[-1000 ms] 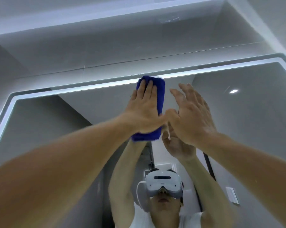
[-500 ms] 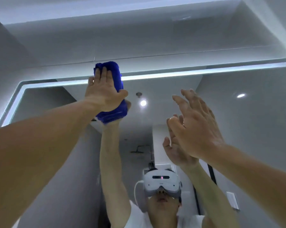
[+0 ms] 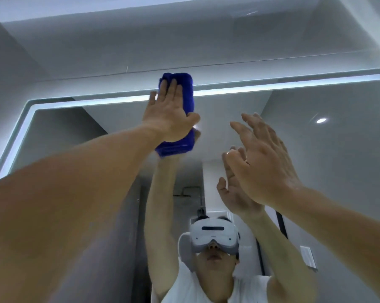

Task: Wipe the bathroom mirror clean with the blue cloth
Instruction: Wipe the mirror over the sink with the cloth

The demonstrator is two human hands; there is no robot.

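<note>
A large bathroom mirror (image 3: 327, 162) with a lit strip along its rim fills the view. My left hand (image 3: 169, 114) presses a folded blue cloth (image 3: 185, 92) flat against the glass at the mirror's top edge, left of centre; the cloth's upper end overlaps the lit strip. My right hand (image 3: 263, 162) is raised to the right and lower, fingers spread, holding nothing, close to the glass. I cannot tell whether it touches the mirror. Both arms and a person wearing a white headset are reflected below.
Above the mirror rises a grey tiled wall (image 3: 184, 40) up to the ceiling. The mirror's lit left edge (image 3: 11, 147) slants down at the left. A ceiling spotlight (image 3: 320, 120) and a shower head (image 3: 185, 193) show as reflections.
My left hand with the cloth swept left from the top centre, then came back to the right and a little upward along the top edge. My right hand stayed roughly in place.
</note>
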